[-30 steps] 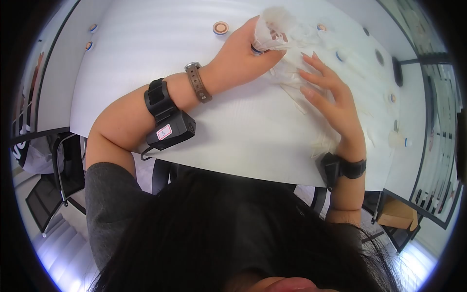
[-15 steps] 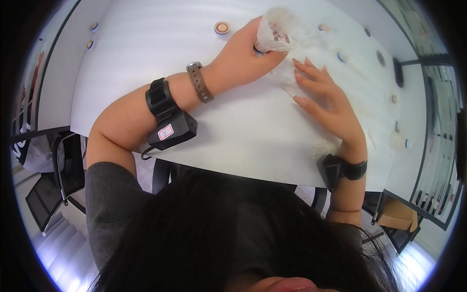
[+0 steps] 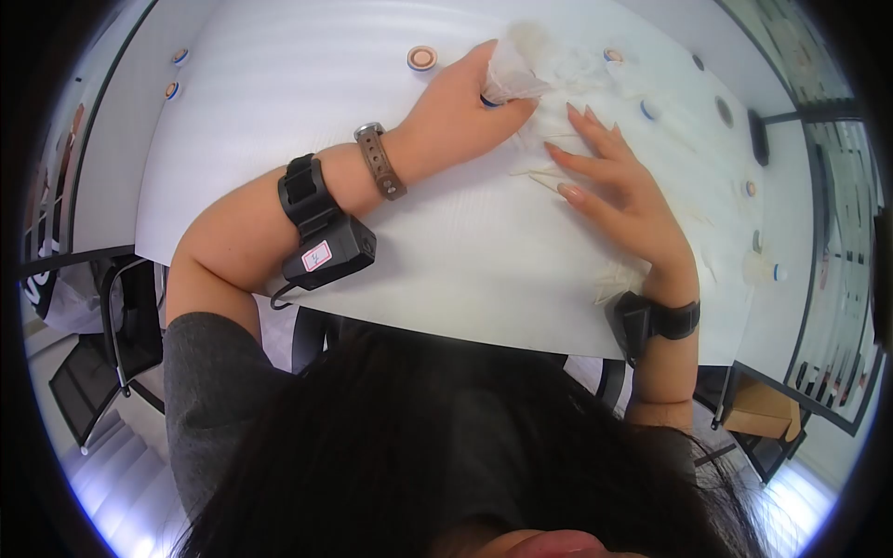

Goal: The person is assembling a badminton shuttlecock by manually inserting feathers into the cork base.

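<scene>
My left hand (image 3: 460, 116) is wrapped round the base of a white shuttlecock (image 3: 511, 74), its skirt pointing up and to the right. A blue band shows at its base between thumb and fingers. My right hand (image 3: 625, 191) is open over the table, fingers spread and pointing toward the left hand. Thin pale feather quills (image 3: 538, 175) lie by the right fingertips. A bunch of similar pale pieces (image 3: 616, 277) sits beside the right wrist.
A round cork base (image 3: 421, 59) lies left of the shuttlecock on the white table (image 3: 446, 251). Several blue-banded bases, including one with a blue rim (image 3: 648, 110), and wispy pieces are scattered at right. Two more bases (image 3: 172, 90) lie far left.
The shuttlecock's skirt has tilted and looks narrower in the left hand. My right fingers have shifted slightly left and spread, and pale quills now show below their tips.
</scene>
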Tool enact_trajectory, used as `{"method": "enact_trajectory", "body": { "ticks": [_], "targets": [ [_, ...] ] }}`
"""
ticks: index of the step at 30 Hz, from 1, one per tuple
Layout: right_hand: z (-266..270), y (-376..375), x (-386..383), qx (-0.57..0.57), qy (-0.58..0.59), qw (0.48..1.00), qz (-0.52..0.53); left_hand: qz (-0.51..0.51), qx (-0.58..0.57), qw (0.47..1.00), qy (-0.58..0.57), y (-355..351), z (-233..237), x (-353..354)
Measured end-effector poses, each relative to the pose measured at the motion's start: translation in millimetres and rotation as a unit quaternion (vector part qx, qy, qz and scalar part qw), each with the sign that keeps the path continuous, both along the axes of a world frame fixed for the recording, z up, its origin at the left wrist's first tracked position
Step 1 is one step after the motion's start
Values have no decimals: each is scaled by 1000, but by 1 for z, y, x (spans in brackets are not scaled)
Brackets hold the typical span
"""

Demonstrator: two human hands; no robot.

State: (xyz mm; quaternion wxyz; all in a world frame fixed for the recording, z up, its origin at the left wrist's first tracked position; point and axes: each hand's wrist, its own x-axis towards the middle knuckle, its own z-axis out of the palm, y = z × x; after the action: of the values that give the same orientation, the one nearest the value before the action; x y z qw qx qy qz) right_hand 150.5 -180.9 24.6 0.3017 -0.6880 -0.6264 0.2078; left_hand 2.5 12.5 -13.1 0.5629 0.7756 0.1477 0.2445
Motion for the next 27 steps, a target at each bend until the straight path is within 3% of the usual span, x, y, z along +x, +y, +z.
{"method": "enact_trajectory", "body": {
  "ticks": [6,27],
  "targets": [
    [7,-5,7,-22,17,1000,6,-6,66,997,37,2,1,0],
    [4,-2,-9,16,-78,997,14,-9,73,996,47,2,-1,0]
  ]
}}
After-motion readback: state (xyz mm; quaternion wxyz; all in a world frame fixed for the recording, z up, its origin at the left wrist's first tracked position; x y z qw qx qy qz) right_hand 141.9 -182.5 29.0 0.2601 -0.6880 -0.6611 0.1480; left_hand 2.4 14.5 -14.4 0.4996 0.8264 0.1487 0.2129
